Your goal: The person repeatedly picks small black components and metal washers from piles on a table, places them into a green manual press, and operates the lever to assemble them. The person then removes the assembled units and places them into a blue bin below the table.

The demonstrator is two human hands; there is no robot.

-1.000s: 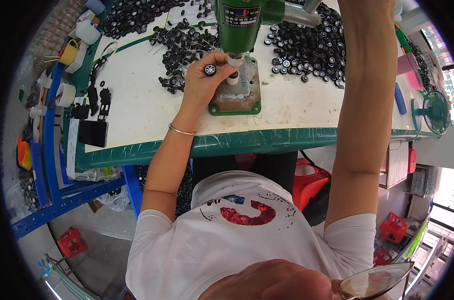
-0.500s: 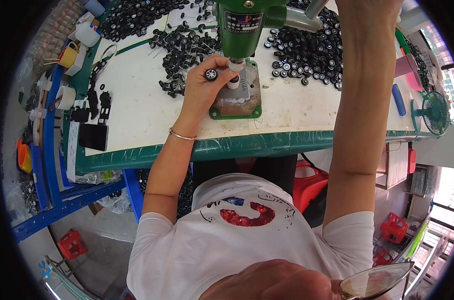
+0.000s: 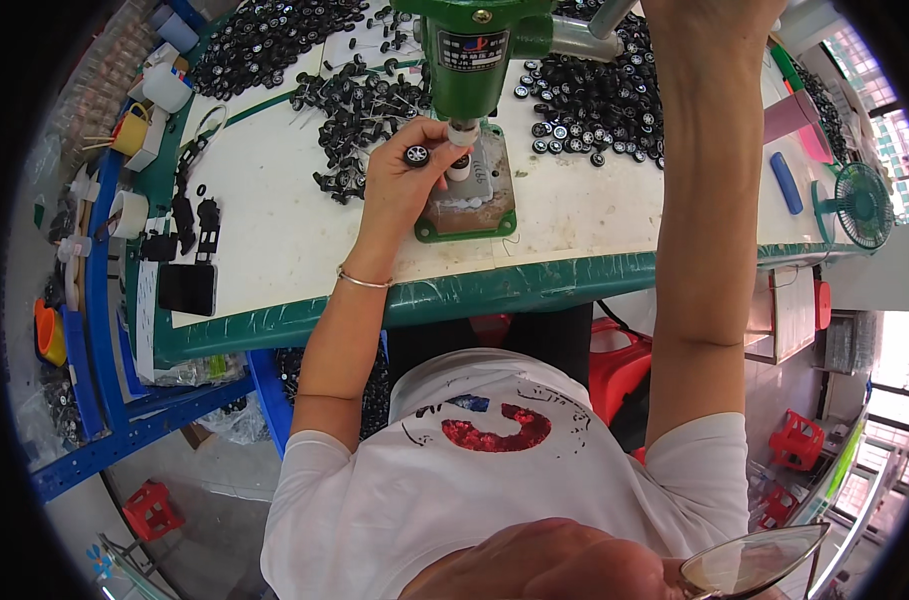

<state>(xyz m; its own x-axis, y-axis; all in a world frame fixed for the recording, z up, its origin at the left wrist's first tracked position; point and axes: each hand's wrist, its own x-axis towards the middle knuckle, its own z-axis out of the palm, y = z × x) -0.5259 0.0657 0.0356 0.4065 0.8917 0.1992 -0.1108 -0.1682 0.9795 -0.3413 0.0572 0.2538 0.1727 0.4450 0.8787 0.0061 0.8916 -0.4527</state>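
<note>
A green hand press [image 3: 466, 90] stands on the table before me. Its white-tipped ram [image 3: 462, 134] hangs over a short white post on the metal base plate [image 3: 479, 205]. My left hand [image 3: 392, 178] is closed at the ram, its thumb and forefinger reaching between ram and post. A small black toy wheel [image 3: 416, 156] with a silver hub sits in that hand's fingers. What the fingertips touch is partly hidden. My right arm reaches up past the press's right side; the right hand [image 3: 719, 12] is cut off by the top edge, its fingers out of sight.
Loose black wheels [image 3: 599, 105] are heaped right of the press. Wheels on thin axles [image 3: 359, 115] lie to its left, with another wheel heap [image 3: 264, 45] behind. A dark phone [image 3: 187, 289] and black plastic parts [image 3: 207, 225] lie at left. A green fan [image 3: 861, 207] stands at right.
The whole view has shifted slightly, so the press and table appear a little further left. My left hand stays at the ram with the wheel; my right arm stays raised.
</note>
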